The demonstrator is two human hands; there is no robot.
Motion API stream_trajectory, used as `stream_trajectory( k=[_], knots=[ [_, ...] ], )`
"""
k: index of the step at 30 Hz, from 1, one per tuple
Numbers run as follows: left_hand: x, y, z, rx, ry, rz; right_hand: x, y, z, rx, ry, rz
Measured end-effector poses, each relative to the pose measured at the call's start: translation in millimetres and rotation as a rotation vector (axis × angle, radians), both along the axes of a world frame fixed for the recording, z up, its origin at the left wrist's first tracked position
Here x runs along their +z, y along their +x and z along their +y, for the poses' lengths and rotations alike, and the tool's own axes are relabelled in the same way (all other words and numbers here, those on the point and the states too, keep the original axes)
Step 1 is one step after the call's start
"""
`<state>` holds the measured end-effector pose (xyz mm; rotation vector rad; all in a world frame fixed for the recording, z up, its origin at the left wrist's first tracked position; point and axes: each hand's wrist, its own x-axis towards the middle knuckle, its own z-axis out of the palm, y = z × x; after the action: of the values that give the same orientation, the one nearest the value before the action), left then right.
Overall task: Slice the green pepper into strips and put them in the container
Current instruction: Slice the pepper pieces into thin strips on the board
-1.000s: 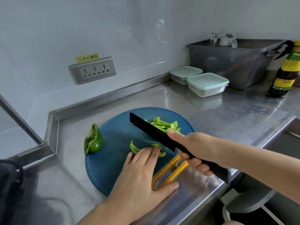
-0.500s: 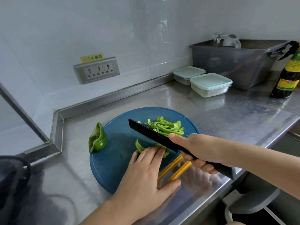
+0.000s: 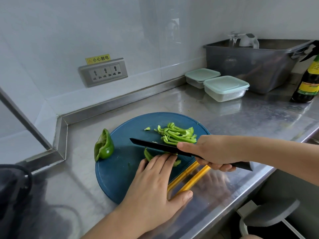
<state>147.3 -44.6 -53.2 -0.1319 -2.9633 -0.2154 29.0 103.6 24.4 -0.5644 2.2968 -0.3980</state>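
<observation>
Flat left hand (image 3: 153, 183) pins the curved green pepper piece (image 3: 148, 155), likely slick, springy; right hand (image 3: 214, 152), at three o'clock, grips the black knife (image 3: 155, 146).

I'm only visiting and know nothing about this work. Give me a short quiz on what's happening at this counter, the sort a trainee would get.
1. True or false: both clear containers beside the grey tub have their lids on.
2. Which hand grips the black knife? A) left B) right C) neither
3. Fill in: the left hand presses a pepper piece flat on the ___ cutting board.

Key: 1 true; 2 B, the right hand; 3 blue.
</observation>
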Motion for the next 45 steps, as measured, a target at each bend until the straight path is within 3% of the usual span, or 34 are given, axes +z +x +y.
stream_trajectory(
  k=[11, 22, 28, 34, 45],
  knots=[
    [-2.4, -4.9, 0.2, -0.002, 0.022, 0.033, -13.8, -1.9, -14.2, 0.103, 0.053, 0.132],
    [3.0, -0.9, 3.5, 0.045, -0.042, -0.062, -12.1, -10.5, -23.8, -0.051, -0.063, -0.100],
    [-0.6, -2.8, 0.6, 0.020, -0.021, -0.035, -9.6, 8.7, -21.3, 0.090, -0.073, 0.244],
    [-2.0, -4.4, 1.5, 0.007, -0.003, -0.004, -16.9, 10.4, -10.5, 0.022, -0.009, 0.271],
    [1.0, -5.1, 0.4, 0.020, -0.031, -0.052, -2.8, -16.0, -7.6, -0.021, -0.022, 0.037]
  ],
)
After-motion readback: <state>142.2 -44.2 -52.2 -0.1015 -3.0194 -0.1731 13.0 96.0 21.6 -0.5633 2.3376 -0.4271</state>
